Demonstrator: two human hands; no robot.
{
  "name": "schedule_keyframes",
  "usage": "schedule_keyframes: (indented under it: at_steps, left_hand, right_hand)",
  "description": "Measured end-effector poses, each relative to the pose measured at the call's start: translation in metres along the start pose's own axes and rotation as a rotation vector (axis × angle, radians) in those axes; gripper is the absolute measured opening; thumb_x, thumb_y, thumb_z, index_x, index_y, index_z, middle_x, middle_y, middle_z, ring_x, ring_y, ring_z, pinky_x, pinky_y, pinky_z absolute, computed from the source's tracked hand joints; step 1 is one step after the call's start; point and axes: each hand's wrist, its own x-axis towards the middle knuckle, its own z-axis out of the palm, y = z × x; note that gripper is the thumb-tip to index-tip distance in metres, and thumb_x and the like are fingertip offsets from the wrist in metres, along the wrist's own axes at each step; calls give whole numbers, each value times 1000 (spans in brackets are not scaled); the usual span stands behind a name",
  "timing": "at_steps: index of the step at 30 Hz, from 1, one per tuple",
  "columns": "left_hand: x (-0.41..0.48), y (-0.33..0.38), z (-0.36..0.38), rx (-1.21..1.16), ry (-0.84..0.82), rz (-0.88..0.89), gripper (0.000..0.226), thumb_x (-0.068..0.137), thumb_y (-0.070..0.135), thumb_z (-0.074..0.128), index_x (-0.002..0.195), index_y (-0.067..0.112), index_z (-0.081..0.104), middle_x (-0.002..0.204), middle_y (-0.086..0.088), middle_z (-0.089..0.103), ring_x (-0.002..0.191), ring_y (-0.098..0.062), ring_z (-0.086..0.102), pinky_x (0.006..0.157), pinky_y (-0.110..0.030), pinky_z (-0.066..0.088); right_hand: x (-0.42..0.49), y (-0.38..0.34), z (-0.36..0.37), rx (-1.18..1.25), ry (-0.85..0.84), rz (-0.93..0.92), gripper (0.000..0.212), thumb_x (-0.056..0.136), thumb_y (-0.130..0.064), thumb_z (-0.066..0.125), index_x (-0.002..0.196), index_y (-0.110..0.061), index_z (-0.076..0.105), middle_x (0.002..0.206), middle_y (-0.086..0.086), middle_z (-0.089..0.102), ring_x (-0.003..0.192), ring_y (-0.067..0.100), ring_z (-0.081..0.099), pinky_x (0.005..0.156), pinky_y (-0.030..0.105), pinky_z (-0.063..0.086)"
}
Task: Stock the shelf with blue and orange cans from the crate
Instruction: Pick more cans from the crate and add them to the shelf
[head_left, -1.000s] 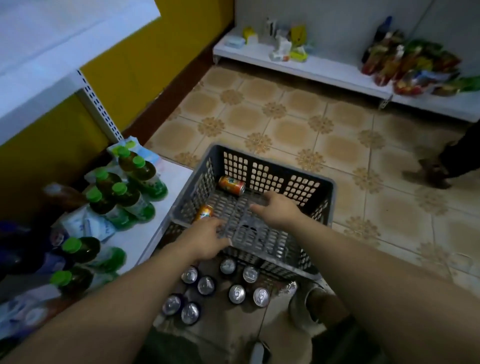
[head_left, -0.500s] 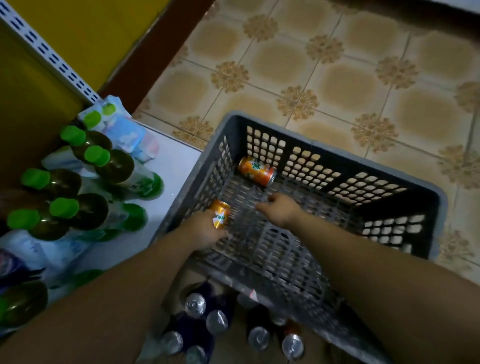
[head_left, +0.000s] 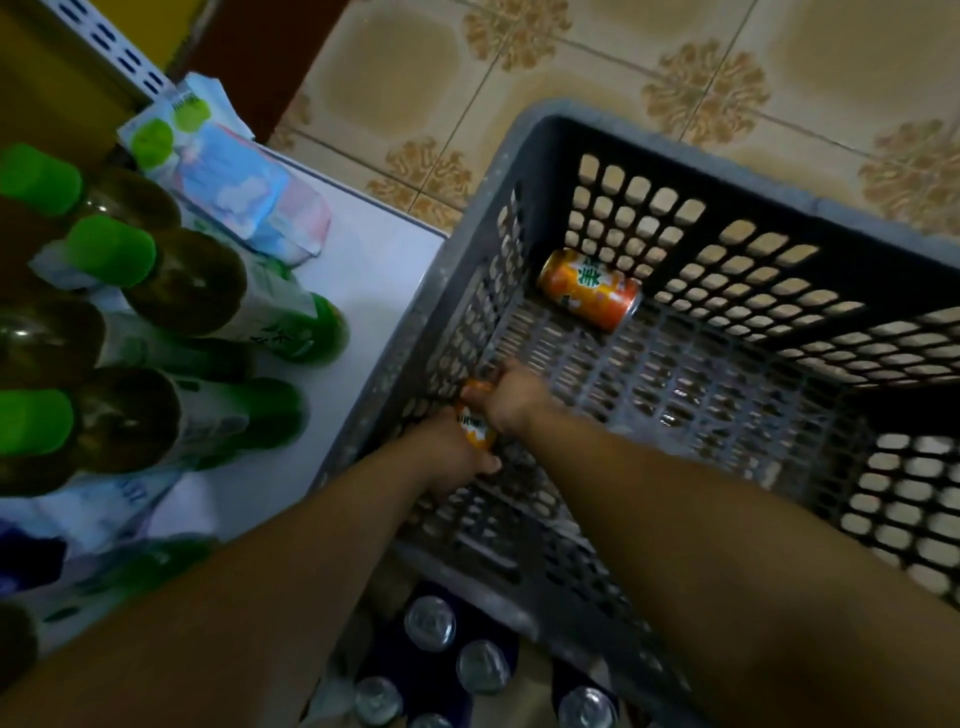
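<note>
2 orange cans in crate (head_left: 470, 244). Against crate's left wall: held can (head_left: 475, 423), gripped from below by L hand (head_left: 452, 460), R hand (head_left: 511, 395) curled over its far end. In crate's far-left corner: loose can (head_left: 587, 288) on its side, green character on label, not readable. White lettering on held can too blurred. 5 blue cans (head_left: 430, 622) upright just outside crate's near wall, silver tops up. Left of crate on white shelf (head_left: 374, 254): at least 4 green-capped bottles (head_left: 187, 283), plus pale packets (head_left: 234, 192).
</note>
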Motion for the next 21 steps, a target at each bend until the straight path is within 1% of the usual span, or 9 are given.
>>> schedule_keyframes:
  at_steps: [2,4,7,11,13,15,17,19,21]
  left_hand:
    - [-1,-3,0,21,-17,-9,91,77,27,76,148,9,21,148,-10,37,132,-26,41,110,-36,34]
    - [-5,-4,-2,3,-41,-9,88,78,25,75,148,12,23,145,-8,41,130,-25,44,107,-31,35]
    - [-17,1,-9,-93,-35,58,83,78,20,75,146,17,29,139,-5,47,126,-22,46,96,-25,32]
    - [-51,15,-20,-173,143,254,99,61,34,83,145,23,30,138,-4,42,125,-24,47,107,-36,37]
    - [-83,28,-28,-176,224,343,100,66,29,83,147,23,25,143,-4,31,127,-23,42,104,-31,34]
    - [-118,41,-37,-245,255,454,96,68,23,83,145,28,26,142,-3,34,123,-22,46,102,-34,40]
    - [-161,54,-48,-304,287,551,87,69,20,82,139,33,32,130,3,46,111,-14,54,94,-31,48]
    - [-208,65,-60,-349,289,623,75,73,18,80,131,34,37,111,14,52,96,0,55,79,-15,45]
    - [-256,69,-68,-455,249,635,68,75,18,78,129,31,40,107,15,55,93,2,55,75,-15,43]
  right_hand:
    - [-4,2,3,38,15,-28,40,88,-37,66,119,-16,51,108,6,64,98,25,59,77,34,52]
    - [-14,6,-2,84,69,-57,20,87,-27,68,88,-18,51,79,0,57,80,20,55,56,26,43]
    - [-42,1,-22,158,161,-137,28,82,-22,74,72,-19,48,70,-2,56,71,17,56,57,28,46]
    - [-103,-21,-65,251,231,-246,24,80,-22,76,69,-17,55,71,-1,61,68,14,58,67,34,53]
    - [-142,-31,-85,360,271,-278,24,81,-24,75,68,-18,56,74,0,61,74,18,61,72,38,54]
    - [-181,-41,-100,495,315,-311,23,82,-25,74,72,-17,55,81,6,62,83,27,63,79,43,55]
    - [-223,-55,-109,591,382,-354,21,83,-27,73,90,-18,55,91,8,60,89,26,63,80,41,56]
    - [-268,-72,-117,672,425,-420,35,85,-30,71,112,-19,53,100,5,59,94,20,63,78,34,55]
    - [-313,-84,-120,743,368,-534,35,83,-35,71,110,-16,59,99,2,63,93,18,63,75,31,52]
